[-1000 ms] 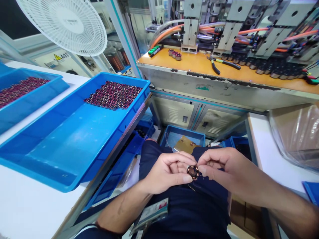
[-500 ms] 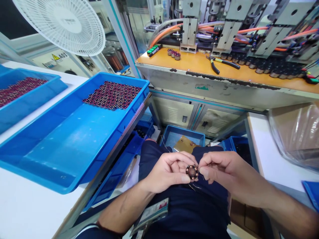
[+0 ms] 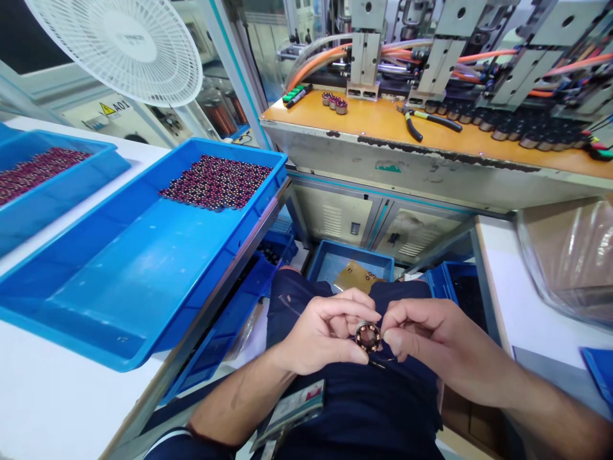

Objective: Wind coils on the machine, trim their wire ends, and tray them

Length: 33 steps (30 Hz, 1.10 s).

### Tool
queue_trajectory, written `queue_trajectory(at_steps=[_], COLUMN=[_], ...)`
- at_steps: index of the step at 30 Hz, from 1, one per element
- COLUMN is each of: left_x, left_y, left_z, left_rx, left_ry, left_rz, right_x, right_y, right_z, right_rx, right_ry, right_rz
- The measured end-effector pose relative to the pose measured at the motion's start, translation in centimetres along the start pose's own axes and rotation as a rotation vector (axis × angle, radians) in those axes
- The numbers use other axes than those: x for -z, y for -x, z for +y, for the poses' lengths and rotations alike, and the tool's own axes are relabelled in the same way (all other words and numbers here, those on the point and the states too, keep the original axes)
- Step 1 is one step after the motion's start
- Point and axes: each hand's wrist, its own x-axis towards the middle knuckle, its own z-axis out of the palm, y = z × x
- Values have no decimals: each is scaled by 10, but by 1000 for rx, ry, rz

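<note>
My left hand (image 3: 320, 335) grips a small ring-shaped stator (image 3: 368, 337) between thumb and fingers above my lap. Its open face, with copper windings round the inside, is turned toward me. Thin wire ends hang from its lower side. Close against the ring's right edge, my right hand (image 3: 431, 335) has thumb and forefinger pinched together on what looks like one of the thin wires. The pinch point itself is partly hidden by the fingers.
On the left table, a blue tray (image 3: 119, 268) holds many stators (image 3: 218, 182); another blue tray (image 3: 62, 169) stands beyond. Pliers (image 3: 421, 121) and dark cylindrical parts (image 3: 527, 131) lie on the orange machine bench (image 3: 378, 121). A blue bin (image 3: 318, 262) sits below, past my knees.
The stator has tilted slightly in my left hand and its wire ends have shifted. My left forefinger has stretched over the top of the ring. The right hand stays pinched beside it.
</note>
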Motion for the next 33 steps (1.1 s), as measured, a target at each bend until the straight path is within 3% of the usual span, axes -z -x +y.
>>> queue_trajectory(at_steps=[7, 12, 14, 16, 21, 24, 33], left_x=[-4, -5, -5, -4, -4, -4, -5], left_y=[-1, -1, -1, -2, -3, -4, -3], left_z=[3, 3, 4, 6, 4, -1, -8], left_rx=[-22, -39, -34, -16, 64, 110, 171], left_ry=[-25, -15, -7, 25, 218, 316, 468], left_rz=[-10, -26, -28, -30, -68, -93, -127], right_x=[-3, -3, 2, 9, 20, 14, 6], right_y=[1, 5, 9, 13, 14, 9, 2], right_z=[-1, -4, -4, 0, 12, 10, 4], right_rx=[-9, 55, 90, 164, 589, 780, 916], right_ry=[32, 168, 268, 393, 736, 860, 863], right_rz=[-7, 9, -49, -74, 239, 274, 193])
